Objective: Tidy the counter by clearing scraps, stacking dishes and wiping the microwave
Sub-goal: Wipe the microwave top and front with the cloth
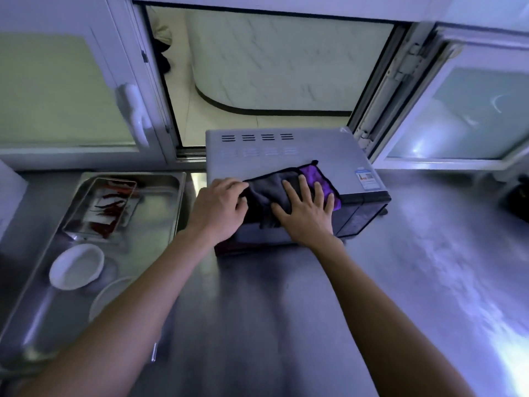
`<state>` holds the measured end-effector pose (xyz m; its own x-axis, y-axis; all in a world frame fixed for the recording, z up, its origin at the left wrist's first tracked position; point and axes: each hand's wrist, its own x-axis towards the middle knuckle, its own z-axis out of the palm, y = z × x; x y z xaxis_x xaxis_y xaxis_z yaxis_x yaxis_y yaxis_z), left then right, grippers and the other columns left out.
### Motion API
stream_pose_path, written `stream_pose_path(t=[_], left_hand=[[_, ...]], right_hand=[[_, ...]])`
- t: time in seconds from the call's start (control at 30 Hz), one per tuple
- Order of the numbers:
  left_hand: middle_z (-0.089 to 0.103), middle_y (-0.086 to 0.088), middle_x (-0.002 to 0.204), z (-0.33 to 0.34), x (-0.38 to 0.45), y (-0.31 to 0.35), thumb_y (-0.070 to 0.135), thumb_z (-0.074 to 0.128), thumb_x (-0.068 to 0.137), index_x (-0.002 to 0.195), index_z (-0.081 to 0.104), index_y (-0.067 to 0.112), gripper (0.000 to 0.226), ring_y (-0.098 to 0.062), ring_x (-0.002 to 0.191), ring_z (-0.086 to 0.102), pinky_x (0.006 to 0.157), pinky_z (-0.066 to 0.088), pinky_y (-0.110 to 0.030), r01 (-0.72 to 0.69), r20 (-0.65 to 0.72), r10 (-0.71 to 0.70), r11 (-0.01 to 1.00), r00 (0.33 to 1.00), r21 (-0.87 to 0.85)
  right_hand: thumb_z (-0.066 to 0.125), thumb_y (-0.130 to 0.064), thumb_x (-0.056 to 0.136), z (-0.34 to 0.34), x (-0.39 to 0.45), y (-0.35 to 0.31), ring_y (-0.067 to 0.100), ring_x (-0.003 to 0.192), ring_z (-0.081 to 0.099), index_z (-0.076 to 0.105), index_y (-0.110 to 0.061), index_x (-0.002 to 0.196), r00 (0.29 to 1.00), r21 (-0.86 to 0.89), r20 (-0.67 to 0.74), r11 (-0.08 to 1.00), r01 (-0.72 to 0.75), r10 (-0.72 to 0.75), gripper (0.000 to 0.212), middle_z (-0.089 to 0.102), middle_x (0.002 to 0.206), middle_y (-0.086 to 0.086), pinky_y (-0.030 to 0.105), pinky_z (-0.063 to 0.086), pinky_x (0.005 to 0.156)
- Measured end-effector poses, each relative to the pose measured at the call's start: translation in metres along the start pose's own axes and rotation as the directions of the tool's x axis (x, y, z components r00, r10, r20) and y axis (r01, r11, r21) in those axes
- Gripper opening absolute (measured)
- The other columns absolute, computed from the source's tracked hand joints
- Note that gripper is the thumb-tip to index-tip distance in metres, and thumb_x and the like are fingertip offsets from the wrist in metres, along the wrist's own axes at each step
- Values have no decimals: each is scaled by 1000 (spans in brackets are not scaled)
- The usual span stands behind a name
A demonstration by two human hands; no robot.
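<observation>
A grey microwave [274, 150] stands on the steel counter in front of an open window. A grey and purple cloth [267, 186] lies across the front part of its top. My right hand [307, 209] presses flat on the cloth with fingers spread. My left hand [220, 209] rests at the cloth's left edge, fingers curled onto it at the microwave's front left corner. To the left, a large steel tray [171, 190] holds a smaller tray [100, 207] with red chilli scraps. A white bowl [76, 266] and a white plate [107, 296] sit on the large tray nearer me.
The steel counter [386, 282] stretches toward me and to the right of the microwave. A dark object [518, 199] sits at the far right edge. White-framed window panes [65, 90] stand behind the counter, with a handle [134, 113] on the left one.
</observation>
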<state>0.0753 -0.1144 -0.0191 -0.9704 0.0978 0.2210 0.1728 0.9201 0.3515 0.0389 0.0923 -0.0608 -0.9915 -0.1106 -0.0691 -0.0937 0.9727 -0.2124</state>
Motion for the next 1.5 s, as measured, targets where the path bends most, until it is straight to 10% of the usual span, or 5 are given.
stream_pose_path(t=[0.47,0.77,0.93,1.1,1.5], left_hand=[[54,2,141,49,20,99,26,53,97,138,55,17,42,-24,129,46,101,43,-45,-171,160,153,979,975,110],[53,-3,142,80,47,143,26,57,94,139,53,14,46,-27,130,45,100,43,-48,-222,213,181,957,960,187],[51,-5,143,88,55,148,23,57,94,137,54,11,45,-26,132,44,101,41,-49,-191,194,149,956,970,221],[56,-2,139,85,57,137,17,60,91,134,58,12,43,-26,128,49,98,45,-50,-248,183,217,954,959,168],[57,3,136,44,31,36,21,50,98,128,64,21,33,-18,128,49,99,46,-49,-266,151,253,961,956,76]], right_hand=[[50,-47,96,19,-23,121,36,152,-14,9,-26,160,939,237,-295,966,-105,175,78,-12,167,6,53,11,123],[59,-11,92,29,-14,146,38,150,-18,9,-11,159,879,682,-341,731,-12,333,84,-18,163,20,40,-7,124],[54,-27,94,34,-15,149,18,151,-21,16,-30,159,870,799,-372,589,123,323,75,-20,165,-4,17,-14,117],[52,-48,98,26,6,120,13,153,-13,21,-35,156,743,925,-299,372,72,599,67,-11,166,-12,46,4,125],[47,-50,98,48,26,31,22,152,-17,6,-30,159,638,944,-253,330,-2,727,75,-21,165,0,42,-8,120]])
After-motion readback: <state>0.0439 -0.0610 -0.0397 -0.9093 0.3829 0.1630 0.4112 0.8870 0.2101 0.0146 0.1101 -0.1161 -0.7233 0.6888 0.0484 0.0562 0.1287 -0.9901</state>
